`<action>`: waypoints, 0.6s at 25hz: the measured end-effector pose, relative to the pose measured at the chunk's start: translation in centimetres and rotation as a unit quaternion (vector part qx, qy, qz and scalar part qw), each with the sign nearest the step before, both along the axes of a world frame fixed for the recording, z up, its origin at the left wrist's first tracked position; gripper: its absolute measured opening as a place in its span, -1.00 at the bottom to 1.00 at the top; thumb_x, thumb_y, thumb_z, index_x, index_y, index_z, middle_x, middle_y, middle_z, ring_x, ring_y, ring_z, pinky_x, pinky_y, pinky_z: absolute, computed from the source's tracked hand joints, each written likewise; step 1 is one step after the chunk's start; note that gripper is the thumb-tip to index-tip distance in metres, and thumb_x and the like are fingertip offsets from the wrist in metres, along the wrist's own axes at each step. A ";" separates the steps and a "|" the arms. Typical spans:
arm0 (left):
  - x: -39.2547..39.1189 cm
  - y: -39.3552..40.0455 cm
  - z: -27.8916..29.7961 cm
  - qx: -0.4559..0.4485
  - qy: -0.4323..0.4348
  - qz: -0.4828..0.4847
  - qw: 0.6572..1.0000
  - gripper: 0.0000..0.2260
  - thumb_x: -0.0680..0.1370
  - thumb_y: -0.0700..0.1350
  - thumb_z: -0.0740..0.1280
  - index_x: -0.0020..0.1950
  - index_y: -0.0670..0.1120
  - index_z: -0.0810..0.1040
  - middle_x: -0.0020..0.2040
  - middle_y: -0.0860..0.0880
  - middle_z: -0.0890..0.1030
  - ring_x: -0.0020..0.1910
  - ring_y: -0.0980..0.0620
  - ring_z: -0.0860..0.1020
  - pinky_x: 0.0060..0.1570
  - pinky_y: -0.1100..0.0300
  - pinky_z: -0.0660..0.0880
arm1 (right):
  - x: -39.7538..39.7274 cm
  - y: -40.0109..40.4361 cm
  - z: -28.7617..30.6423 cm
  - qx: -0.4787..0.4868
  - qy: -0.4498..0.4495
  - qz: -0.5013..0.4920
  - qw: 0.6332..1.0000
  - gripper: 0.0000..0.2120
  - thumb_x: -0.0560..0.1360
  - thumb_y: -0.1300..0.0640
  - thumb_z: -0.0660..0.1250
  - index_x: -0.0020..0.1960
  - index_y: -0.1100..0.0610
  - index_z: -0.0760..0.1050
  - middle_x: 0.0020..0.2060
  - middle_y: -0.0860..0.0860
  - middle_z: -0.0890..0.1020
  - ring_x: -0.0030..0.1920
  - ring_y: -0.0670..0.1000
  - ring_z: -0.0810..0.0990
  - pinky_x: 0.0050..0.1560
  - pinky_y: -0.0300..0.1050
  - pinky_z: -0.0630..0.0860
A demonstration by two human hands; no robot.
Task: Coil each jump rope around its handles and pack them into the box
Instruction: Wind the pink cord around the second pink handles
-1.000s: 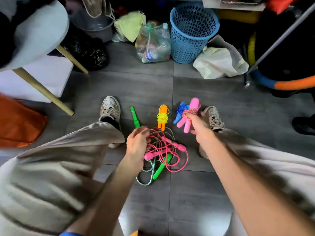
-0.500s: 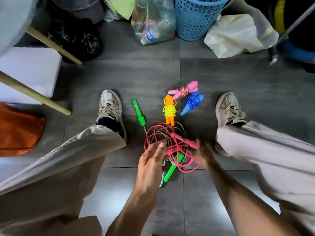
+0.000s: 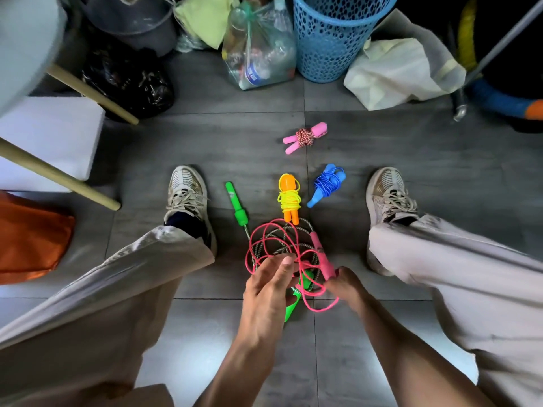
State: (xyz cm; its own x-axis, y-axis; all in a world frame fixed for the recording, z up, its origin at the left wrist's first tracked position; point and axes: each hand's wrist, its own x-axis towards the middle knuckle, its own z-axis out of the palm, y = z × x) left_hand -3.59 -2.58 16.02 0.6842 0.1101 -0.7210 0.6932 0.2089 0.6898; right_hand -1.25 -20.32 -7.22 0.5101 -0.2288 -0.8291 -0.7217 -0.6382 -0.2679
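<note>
On the floor (image 3: 205,133), among tangled loops: pink handle (image 3: 321,254) pinched in right hand (image 3: 342,284), pink rope (image 3: 273,239) fingered by left hand (image 3: 270,286); untangling from green rope (image 3: 293,306) probably needed next.

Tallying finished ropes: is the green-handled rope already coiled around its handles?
No, the green-handled rope lies loose, tangled with the pink rope.

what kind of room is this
Probably a storage corner or utility room at home: grey tiled floor crowded with a blue plastic basket, a bag of empty bottles and a black rubbish bag.
</note>
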 end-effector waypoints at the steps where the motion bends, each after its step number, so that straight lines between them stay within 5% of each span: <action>1: 0.1 -0.1 0.1 -0.001 -0.002 0.003 1.000 -0.86 0.59 -0.06 0.31 0.02 -0.05 0.64 -0.02 -0.08 0.69 -0.14 0.15 0.62 -0.20 0.31 0.50 | 0.2 0.2 0.4 0.015 -0.023 -0.024 0.999 -0.78 0.42 0.20 0.33 0.04 0.25 0.57 -0.09 0.20 0.68 -0.18 0.12 0.63 -0.15 -0.04 0.54; 4: 0.3 -0.6 0.6 -0.011 -0.016 0.012 1.000 -0.89 0.59 -0.13 0.31 0.03 -0.10 0.62 0.00 -0.16 0.68 -0.13 0.07 0.62 -0.31 0.37 0.51 | 2.0 1.2 3.7 0.035 -0.101 -0.029 0.994 -0.88 0.44 0.19 0.31 -0.08 0.18 0.59 -0.26 0.15 0.66 -0.31 0.10 0.62 -0.33 -0.10 0.47; 7: 0.4 -0.9 1.4 -0.016 -0.046 0.019 0.999 -0.90 0.58 -0.25 0.30 0.01 -0.15 0.61 -0.06 -0.17 0.65 -0.12 -0.02 0.60 -0.07 0.17 0.60 | 4.8 2.7 9.2 0.077 -0.155 0.023 0.985 -0.85 0.41 0.27 0.36 -0.32 0.13 0.49 -0.56 0.00 0.49 -0.49 0.00 0.44 -0.42 -0.15 0.31; 9: 0.4 -0.6 2.0 0.012 -0.100 0.027 0.995 -0.88 0.55 -0.34 0.31 -0.02 -0.19 0.62 -0.12 -0.13 0.64 -0.13 -0.02 0.57 0.06 -0.05 0.56 | 6.8 3.3 14.4 0.084 -0.179 0.099 0.975 -0.79 0.39 0.28 0.35 -0.38 0.12 0.43 -0.59 -0.02 0.46 -0.52 -0.01 0.42 -0.38 -0.13 0.32; 11: 0.7 -0.1 3.6 0.101 -0.195 -0.004 0.976 -0.86 0.51 -0.35 0.33 0.01 -0.17 0.61 -0.13 -0.05 0.64 -0.14 0.03 0.54 -0.01 0.05 0.46 | 8.3 3.5 20.5 0.079 -0.194 0.190 0.959 -0.82 0.40 0.28 0.34 -0.37 0.16 0.46 -0.50 0.06 0.51 -0.46 0.03 0.45 -0.35 -0.14 0.33; 12: 1.0 0.2 4.7 0.192 -0.263 -0.043 0.944 -0.82 0.48 -0.30 0.36 0.06 -0.13 0.59 -0.07 -0.02 0.64 -0.09 0.05 0.54 0.01 0.10 0.43 | 8.7 3.5 23.8 0.069 -0.206 0.243 0.945 -0.84 0.41 0.27 0.34 -0.35 0.18 0.51 -0.46 0.08 0.53 -0.43 0.03 0.46 -0.34 -0.15 0.34; 15: 2.1 1.3 7.4 0.506 -0.414 -0.207 0.728 -0.51 0.34 -0.09 0.37 0.27 -0.03 0.50 0.20 -0.02 0.55 0.16 -0.04 0.47 0.20 0.01 0.37 | 7.9 3.5 33.1 0.068 -0.208 0.349 0.911 -0.91 0.45 0.23 0.34 -0.19 0.22 0.59 -0.47 0.03 0.55 -0.45 -0.01 0.46 -0.42 -0.19 0.36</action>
